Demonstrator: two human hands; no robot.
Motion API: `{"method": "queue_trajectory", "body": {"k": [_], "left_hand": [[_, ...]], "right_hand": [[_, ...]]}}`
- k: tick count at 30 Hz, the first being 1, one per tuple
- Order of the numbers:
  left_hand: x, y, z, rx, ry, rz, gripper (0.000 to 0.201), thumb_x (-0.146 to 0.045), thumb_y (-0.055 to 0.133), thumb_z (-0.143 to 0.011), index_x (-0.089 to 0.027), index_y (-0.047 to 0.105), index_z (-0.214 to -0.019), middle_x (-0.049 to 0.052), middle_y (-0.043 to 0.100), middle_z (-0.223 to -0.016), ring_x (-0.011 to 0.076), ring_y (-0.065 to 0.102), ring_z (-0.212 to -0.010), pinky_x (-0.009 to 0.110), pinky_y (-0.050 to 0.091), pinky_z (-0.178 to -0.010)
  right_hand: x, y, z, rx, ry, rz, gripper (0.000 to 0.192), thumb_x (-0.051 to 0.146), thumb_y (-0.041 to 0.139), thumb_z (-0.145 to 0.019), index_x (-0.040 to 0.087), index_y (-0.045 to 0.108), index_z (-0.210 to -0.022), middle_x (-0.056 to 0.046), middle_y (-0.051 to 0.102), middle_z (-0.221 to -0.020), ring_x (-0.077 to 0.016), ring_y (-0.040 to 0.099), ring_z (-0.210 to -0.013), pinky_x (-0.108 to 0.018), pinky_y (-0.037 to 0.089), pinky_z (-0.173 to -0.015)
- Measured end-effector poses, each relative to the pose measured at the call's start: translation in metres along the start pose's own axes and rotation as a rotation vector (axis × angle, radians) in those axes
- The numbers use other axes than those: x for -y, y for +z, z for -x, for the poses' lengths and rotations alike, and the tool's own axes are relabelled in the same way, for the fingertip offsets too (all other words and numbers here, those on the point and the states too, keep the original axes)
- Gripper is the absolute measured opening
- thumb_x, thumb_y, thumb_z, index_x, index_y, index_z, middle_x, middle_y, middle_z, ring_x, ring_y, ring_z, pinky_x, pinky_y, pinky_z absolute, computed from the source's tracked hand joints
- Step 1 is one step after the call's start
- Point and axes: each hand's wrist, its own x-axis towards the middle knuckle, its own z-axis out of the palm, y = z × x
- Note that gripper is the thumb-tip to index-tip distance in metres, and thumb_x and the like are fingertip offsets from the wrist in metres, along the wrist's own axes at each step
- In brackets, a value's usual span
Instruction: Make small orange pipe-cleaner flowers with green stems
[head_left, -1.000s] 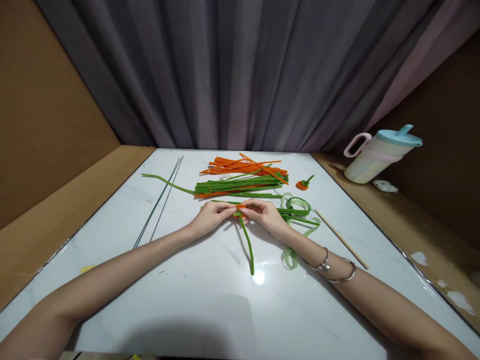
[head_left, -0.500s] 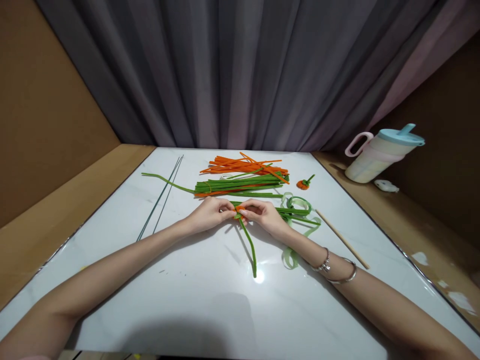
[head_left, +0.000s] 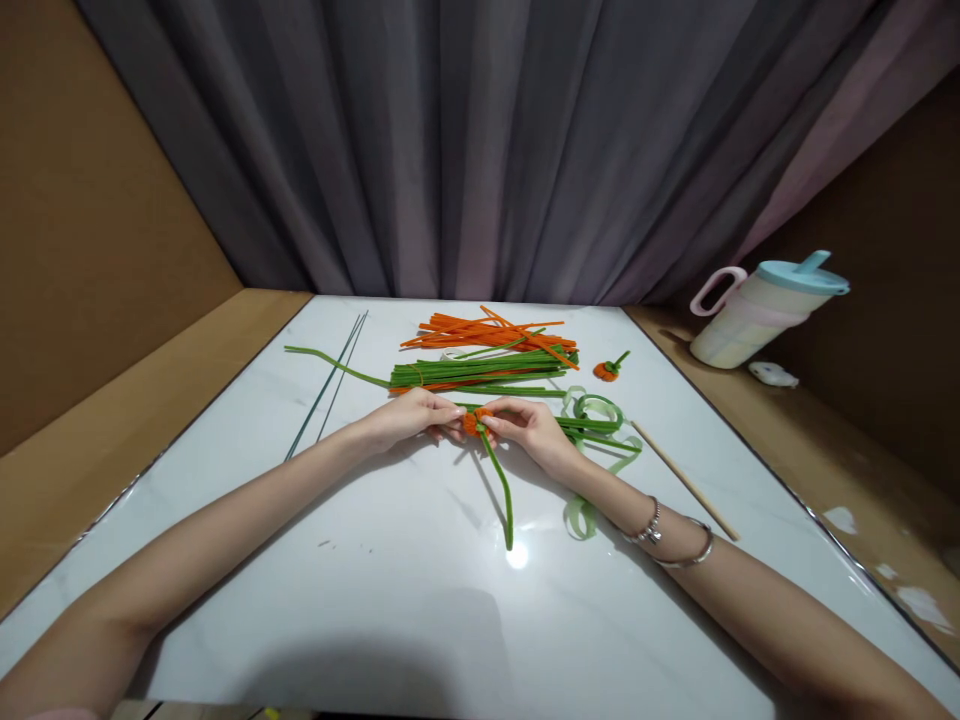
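Note:
Between my two hands is a small pipe-cleaner pumpkin (head_left: pixel 473 424), orange with a green top, and one long green pipe cleaner (head_left: pixel 504 488) trails from it toward me. My left hand (head_left: pixel 420 417) pinches its left side with thumb and fingers. On the other side my right hand (head_left: pixel 529 428) pinches it near the green top. Just beyond the hands lie a bundle of green pipe cleaners (head_left: pixel 487 369) and a pile of orange pipe cleaners (head_left: pixel 480 331). A finished-looking small orange pumpkin (head_left: pixel 607 370) with a green stem sits farther right.
Right of my hands are a roll of green tape (head_left: pixel 600 410) with loose curls and a thin wooden stick (head_left: pixel 686 481). Thin dark green wires (head_left: pixel 322 390) lie at left. A lidded tumbler (head_left: pixel 765 310) stands beyond the white table's (head_left: pixel 420 620) right edge.
My left fingers have shifted slightly left and changed their grip, so more of the orange pumpkin shows. My right hand stays almost where it was.

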Motion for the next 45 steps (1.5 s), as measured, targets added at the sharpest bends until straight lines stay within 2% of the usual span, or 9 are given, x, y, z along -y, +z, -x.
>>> {"method": "queue_trajectory", "body": {"k": [8,12,16,20,24,28,37,42,45], "left_hand": [[0.0,0.005,-0.001,0.01,-0.046,0.114,0.031,-0.039,0.061,-0.081,-0.01,0.072,-0.089,0.016,0.072,-0.091,0.0173,0.065,-0.078,0.024,0.043,-0.06],[-0.006,0.006,0.003,0.019,-0.028,0.145,0.03,-0.038,0.063,-0.08,-0.012,0.072,-0.09,0.014,0.072,-0.093,0.0193,0.066,-0.082,0.025,0.046,-0.062],[-0.023,0.007,0.014,0.03,0.107,0.022,0.024,-0.034,0.064,-0.079,-0.016,0.071,-0.094,0.01,0.071,-0.095,0.0196,0.066,-0.087,0.026,0.049,-0.069],[-0.042,0.013,0.029,-0.037,0.19,-0.072,0.027,-0.03,0.066,-0.076,-0.016,0.068,-0.1,0.008,0.072,-0.092,0.0194,0.068,-0.081,0.027,0.052,-0.067],[-0.052,0.023,0.044,-0.166,0.379,-0.203,0.022,-0.029,0.064,-0.078,-0.018,0.07,-0.096,0.005,0.072,-0.091,0.019,0.067,-0.082,0.026,0.053,-0.071],[-0.057,0.029,0.055,-0.25,0.518,-0.41,0.02,-0.032,0.061,-0.081,-0.02,0.071,-0.093,0.002,0.072,-0.083,0.0155,0.065,-0.071,0.022,0.051,-0.063],[-0.059,0.035,0.067,-0.3,0.686,-0.616,0.02,-0.029,0.055,-0.086,-0.021,0.07,-0.096,0.001,0.07,-0.071,0.0128,0.058,-0.055,0.023,0.047,-0.054],[-0.059,0.037,0.067,-0.362,0.72,-0.54,0.018,-0.03,0.061,-0.082,-0.021,0.069,-0.095,0.002,0.072,-0.078,0.014,0.063,-0.061,0.022,0.053,-0.057],[-0.058,0.039,0.066,-0.459,0.775,-0.474,0.018,-0.027,0.062,-0.081,-0.017,0.068,-0.095,0.004,0.073,-0.085,0.0141,0.067,-0.064,0.023,0.057,-0.064]], "right_hand": [[0.001,0.0,0.0,-0.034,-0.016,0.021,0.027,0.037,0.073,-0.069,0.017,0.066,-0.086,-0.001,0.065,-0.073,-0.0112,0.057,-0.058,-0.027,0.048,-0.062],[0.008,-0.002,0.001,-0.013,-0.101,0.146,0.024,0.038,0.069,-0.074,0.018,0.065,-0.087,-0.002,0.064,-0.074,-0.013,0.059,-0.063,-0.028,0.05,-0.064],[0.02,-0.005,0.003,0.025,-0.326,0.325,0.017,0.034,0.064,-0.08,0.019,0.064,-0.088,-0.005,0.063,-0.086,-0.0148,0.061,-0.073,-0.029,0.052,-0.065],[0.042,-0.002,0.01,0.035,-0.61,0.573,0.008,0.022,0.056,-0.087,0.019,0.061,-0.091,-0.006,0.061,-0.088,-0.0151,0.06,-0.079,-0.027,0.052,-0.064],[0.065,0.006,0.02,0.006,-0.862,0.763,0.014,0.013,0.05,-0.088,0.019,0.059,-0.096,-0.007,0.062,-0.085,-0.0163,0.06,-0.08,-0.03,0.052,-0.067],[0.077,0.011,0.03,-0.006,-0.995,0.84,0.024,0.007,0.049,-0.087,0.02,0.058,-0.105,-0.007,0.063,-0.089,-0.0164,0.062,-0.08,-0.029,0.053,-0.068],[0.082,0.017,0.04,0.021,-1.074,0.901,0.033,0.002,0.049,-0.085,0.02,0.056,-0.112,-0.008,0.064,-0.091,-0.016,0.062,-0.082,-0.027,0.055,-0.065],[0.086,0.02,0.041,-0.006,-1.044,0.864,0.033,0.001,0.051,-0.084,0.021,0.056,-0.111,-0.008,0.063,-0.09,-0.0164,0.062,-0.082,-0.03,0.055,-0.067],[0.089,0.021,0.042,-0.032,-1.018,0.828,0.032,0.002,0.052,-0.083,0.02,0.056,-0.109,-0.007,0.063,-0.089,-0.0166,0.062,-0.081,-0.031,0.055,-0.068]]}}
